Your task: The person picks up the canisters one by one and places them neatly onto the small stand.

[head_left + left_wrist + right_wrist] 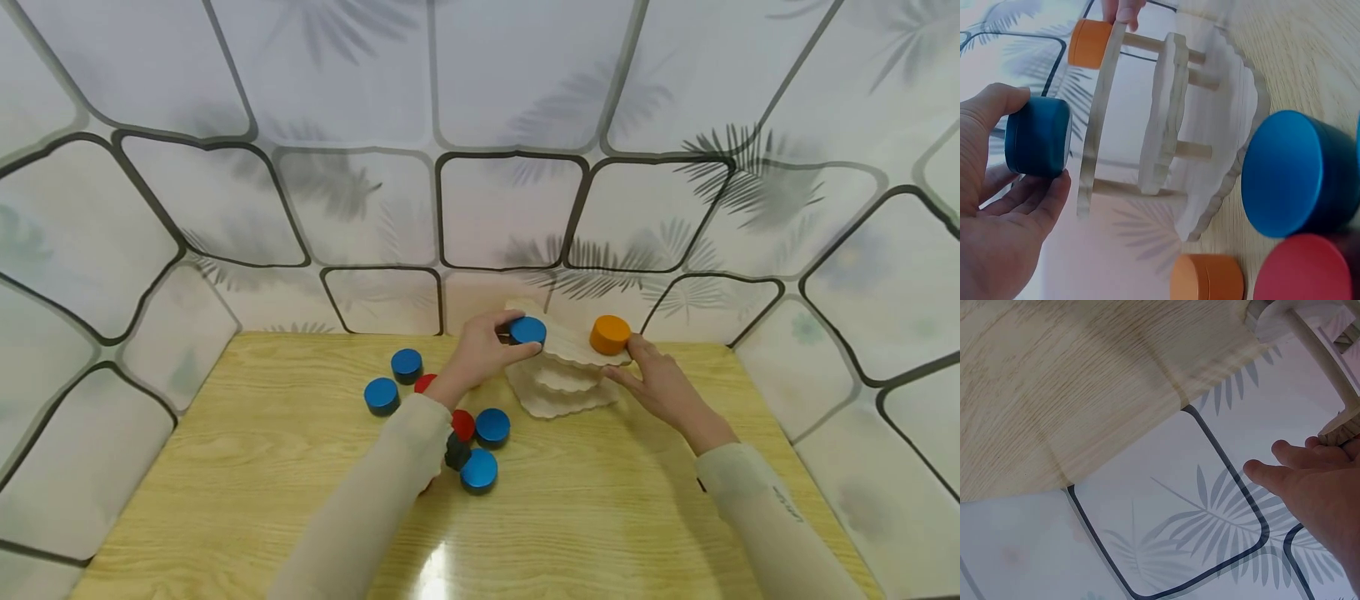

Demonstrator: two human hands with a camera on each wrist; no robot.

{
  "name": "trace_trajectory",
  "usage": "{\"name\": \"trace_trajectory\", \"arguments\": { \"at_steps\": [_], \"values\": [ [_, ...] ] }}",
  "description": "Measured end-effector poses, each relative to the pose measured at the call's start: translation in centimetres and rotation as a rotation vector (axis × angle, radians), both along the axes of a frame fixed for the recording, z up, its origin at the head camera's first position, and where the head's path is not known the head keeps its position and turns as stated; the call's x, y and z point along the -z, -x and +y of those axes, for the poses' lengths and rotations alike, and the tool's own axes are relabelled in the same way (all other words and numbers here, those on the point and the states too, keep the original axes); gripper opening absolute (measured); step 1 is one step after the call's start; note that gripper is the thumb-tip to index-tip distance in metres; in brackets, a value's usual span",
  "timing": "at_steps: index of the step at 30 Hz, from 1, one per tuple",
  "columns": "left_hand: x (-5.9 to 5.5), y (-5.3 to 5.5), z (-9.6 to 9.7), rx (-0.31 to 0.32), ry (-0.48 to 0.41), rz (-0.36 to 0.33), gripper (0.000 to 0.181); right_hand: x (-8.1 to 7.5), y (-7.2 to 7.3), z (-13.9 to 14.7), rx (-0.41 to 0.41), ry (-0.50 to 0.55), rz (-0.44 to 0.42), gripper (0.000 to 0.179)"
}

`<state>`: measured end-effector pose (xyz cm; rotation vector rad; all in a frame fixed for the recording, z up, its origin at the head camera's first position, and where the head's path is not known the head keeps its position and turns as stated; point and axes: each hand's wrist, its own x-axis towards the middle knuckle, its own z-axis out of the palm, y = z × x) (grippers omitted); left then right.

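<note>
My left hand (480,346) pinches a blue round tin (528,332) between thumb and fingers, over the left part of a wooden tiered stand (573,346). In the left wrist view the blue tin (1038,136) is a small gap away from the top tier (1100,119). An orange tin (610,334) sits at the right end of that tier. Beside it, my right hand (663,387) grips the tier's right edge. The right wrist view shows only part of this hand (1316,481) at the wooden edge.
Left of the stand, several blue tins (492,427) and red tins (462,425) stand on the wood-grain table (225,483), partly hidden by my left arm. Another orange tin (1207,278) stands near them. A patterned backdrop (510,217) rises behind and on both sides.
</note>
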<state>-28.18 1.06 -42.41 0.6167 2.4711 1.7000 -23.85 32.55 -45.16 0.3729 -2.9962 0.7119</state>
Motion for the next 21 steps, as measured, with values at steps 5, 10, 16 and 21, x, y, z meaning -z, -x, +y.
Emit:
{"name": "trace_trajectory", "arguments": {
  "at_steps": [5,10,16,21],
  "values": [
    [-0.3,0.1,1.2,-0.007,0.05,0.021,0.064,0.0,0.0,0.0,0.004,-0.011,0.0,0.068],
    [-0.5,0.4,2.4,-0.003,0.103,0.043,0.064,-0.1,-0.2,-0.1,0.012,-0.018,0.008,0.061],
    [-0.3,0.8,3.4,0.0,0.158,0.057,0.068,0.1,0.0,-0.1,0.011,-0.009,0.023,0.055],
    [-0.3,1.0,4.1,0.001,0.18,0.065,0.068,0.0,0.2,-0.2,0.002,-0.011,0.029,0.052]
  ]
}}
